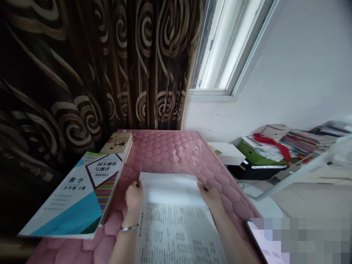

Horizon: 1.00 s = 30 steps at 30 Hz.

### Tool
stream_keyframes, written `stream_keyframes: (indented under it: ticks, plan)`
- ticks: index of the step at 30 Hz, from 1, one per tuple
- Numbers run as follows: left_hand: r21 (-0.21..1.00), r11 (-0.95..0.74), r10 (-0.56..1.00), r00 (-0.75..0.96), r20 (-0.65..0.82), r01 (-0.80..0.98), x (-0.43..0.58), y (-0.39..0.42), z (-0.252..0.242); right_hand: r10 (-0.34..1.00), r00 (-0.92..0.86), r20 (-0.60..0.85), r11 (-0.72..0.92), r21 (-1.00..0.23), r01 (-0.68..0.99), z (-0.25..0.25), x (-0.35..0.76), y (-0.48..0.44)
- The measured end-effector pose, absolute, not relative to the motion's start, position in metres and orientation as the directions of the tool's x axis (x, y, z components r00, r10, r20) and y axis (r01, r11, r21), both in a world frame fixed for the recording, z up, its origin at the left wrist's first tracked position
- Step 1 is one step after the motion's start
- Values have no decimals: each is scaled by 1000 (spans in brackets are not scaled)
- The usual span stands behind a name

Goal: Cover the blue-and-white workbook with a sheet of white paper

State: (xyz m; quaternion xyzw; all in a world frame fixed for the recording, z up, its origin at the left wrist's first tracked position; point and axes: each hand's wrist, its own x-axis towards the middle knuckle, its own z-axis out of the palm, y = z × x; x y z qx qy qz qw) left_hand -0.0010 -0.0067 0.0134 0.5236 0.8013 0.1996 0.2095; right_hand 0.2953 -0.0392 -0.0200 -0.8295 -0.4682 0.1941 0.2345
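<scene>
A large printed paper sheet lies over the pink padded cover in front of me. Its far end is a blank, pale band, while columns of dark print fill the nearer part. My left hand is closed on the sheet's left edge near the far end, a silver bangle around that wrist. Across from it, my right hand pinches the right edge with thumb and curled fingers. The sheet's near end runs out of view at the bottom.
Left of the sheet, a mathematics workbook lies by a tan-covered book stack. The pink hexagon-quilted cover spreads beneath. A phone is at lower right, partly pixelated. Beyond are a white pole, a green bin of papers and a patterned curtain.
</scene>
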Motion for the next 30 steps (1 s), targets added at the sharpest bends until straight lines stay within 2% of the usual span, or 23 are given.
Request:
stream_keyframes:
  ticks: [5, 14, 19, 25, 30]
  plan:
    - [507, 408, 908, -397, -136, 760, 2, -9, 17, 855, 503, -122, -491, -498, 714, -22, 293, -34]
    - [616, 377, 919, -360, -158, 691, -9, -14, 20, 880, 426, -212, -473, -490, 732, -18, 306, -22]
    - [593, 393, 914, -370, -167, 703, -8, -17, 18, 881, 417, -224, -473, -445, 761, -22, 303, -18]
    - [611, 384, 916, -370, -157, 692, -9, -17, 15, 882, 448, -145, -460, -470, 753, -29, 303, -17]
    - [622, 369, 922, -355, -153, 691, -9, -14, 16, 869, 441, -225, -490, -514, 704, -23, 309, -12]
